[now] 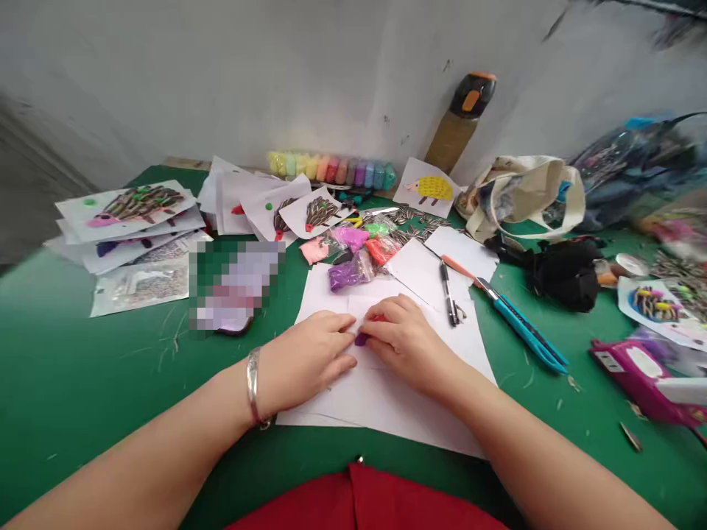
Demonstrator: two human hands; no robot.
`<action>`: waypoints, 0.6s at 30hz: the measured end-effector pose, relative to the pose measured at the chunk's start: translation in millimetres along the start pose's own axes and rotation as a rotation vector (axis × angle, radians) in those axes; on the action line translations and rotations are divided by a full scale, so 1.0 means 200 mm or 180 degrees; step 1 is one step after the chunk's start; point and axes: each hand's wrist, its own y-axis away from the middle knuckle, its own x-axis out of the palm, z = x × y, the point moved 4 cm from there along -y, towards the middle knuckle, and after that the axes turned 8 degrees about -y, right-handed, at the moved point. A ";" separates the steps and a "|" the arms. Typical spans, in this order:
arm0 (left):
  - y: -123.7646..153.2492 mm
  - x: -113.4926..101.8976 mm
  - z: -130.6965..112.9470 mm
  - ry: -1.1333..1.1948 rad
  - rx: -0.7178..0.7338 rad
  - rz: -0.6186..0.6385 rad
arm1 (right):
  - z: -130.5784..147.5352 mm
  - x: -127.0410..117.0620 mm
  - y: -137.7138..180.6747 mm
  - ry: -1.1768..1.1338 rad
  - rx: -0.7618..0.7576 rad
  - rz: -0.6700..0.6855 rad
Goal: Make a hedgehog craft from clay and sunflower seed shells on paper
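Observation:
White paper sheets (420, 412) lie in front of me. My right hand (406, 340) rests on them with its fingers bent over a small piece of purple modelling clay (361, 339). A bit of red clay (380, 318) shows between its fingers; their grip on it is partly hidden. On the left, my left hand (309, 361), with a silver bracelet at the wrist, lies on the paper, fingers apart and holding nothing. Its fingertips come close to the purple clay. Beyond the hands are bags of purple (350, 272) and red clay (381, 250).
Hedgehog pictures with seed spines (135, 206) are stacked at left, near a blurred-out phone (237, 294). A pen (448, 294), a blue cutter (524, 327) and a magenta device (641, 379) lie to the right. Loose seeds (414, 221), a bottle (461, 121) and a cloth bag (524, 195) are behind.

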 end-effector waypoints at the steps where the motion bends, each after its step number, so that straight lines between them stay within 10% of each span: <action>1: 0.00 0.00 0.00 -0.0010 -0.0007 0.0033 | 0.00 -0.01 0.01 -0.0001 0.0008 -0.0031; 18: -0.01 -0.02 0.02 -0.0064 -0.0037 0.0011 | 0.05 0.05 0.01 0.0441 -0.0436 -0.0114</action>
